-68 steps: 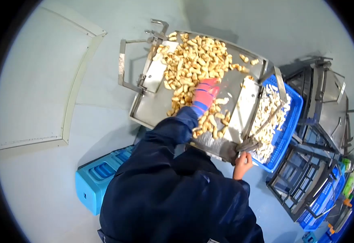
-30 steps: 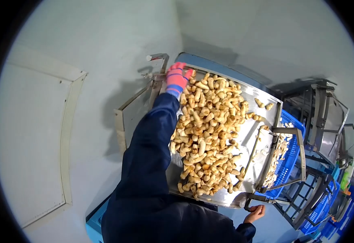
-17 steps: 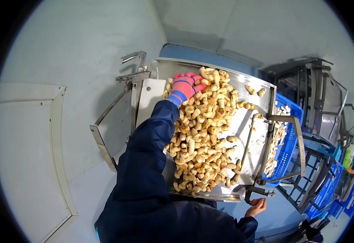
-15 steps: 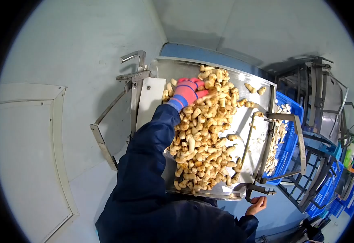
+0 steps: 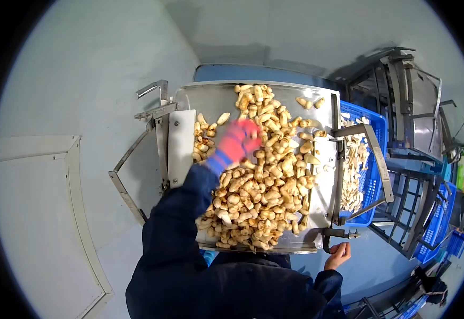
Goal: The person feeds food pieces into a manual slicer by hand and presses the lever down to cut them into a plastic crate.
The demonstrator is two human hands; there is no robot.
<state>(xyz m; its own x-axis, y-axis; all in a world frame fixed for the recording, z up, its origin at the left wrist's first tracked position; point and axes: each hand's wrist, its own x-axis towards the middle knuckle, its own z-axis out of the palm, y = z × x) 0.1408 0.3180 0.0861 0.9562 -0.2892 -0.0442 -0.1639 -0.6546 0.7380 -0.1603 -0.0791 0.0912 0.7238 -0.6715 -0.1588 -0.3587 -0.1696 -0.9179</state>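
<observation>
**Q:** What step is shown?

**A:** A heap of knobbly, cream-and-brown, mushroom-like pieces (image 5: 264, 196) is spread on a shallow, silver metal tray (image 5: 208, 100), from twelve o'clock down to six. By judgement, the heap is being sorted or spread by the left hand (image 5: 237, 139), gloved in pink with blue bands.

**Q:** How is that hand held?

**A:** It is placed at about ten o'clock from the tray's centre, low over the pieces. The fingers are blurred; how far they are opened, and whether a piece is gripped, cannot be told.

**Q:** And the other?

**A:** The bare right hand (image 5: 339, 255) is seen just outside the tray at five o'clock, fingers curled, beside a dark metal fitting (image 5: 341, 233). Whether anything is held cannot be made out.

**Q:** What is called for next?

**A:** Loose, light fingers, it is judged, so that no pieces are swept toward three o'clock, where a blue plastic basket (image 5: 380, 121) of slim, pale slivers (image 5: 355, 170) is set.
</observation>
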